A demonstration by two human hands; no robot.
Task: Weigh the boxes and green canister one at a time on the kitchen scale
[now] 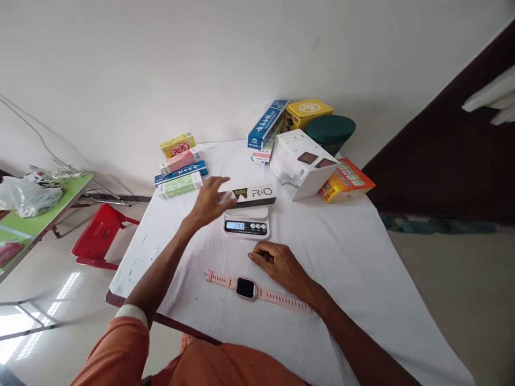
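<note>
A white and black box marked R&O [256,195] lies on a small white digital scale [247,225] whose display is lit. My left hand [210,199] hovers at the box's left end with fingers spread, open, touching or just off the box; I cannot tell which. My right hand [277,262] rests on the white tablecloth just in front of the scale, fingers curled loosely, holding nothing. A pink smartwatch [246,288] lies flat on the cloth just below my right hand.
A stack of small yellow, pink, blue and green boxes [179,166] sits at the far left of the table [346,257]. A white carton [301,170], blue box [266,125], yellow box [308,111], green tub [330,132] and orange box [346,180] stand far right. A red stool [100,234] stands left.
</note>
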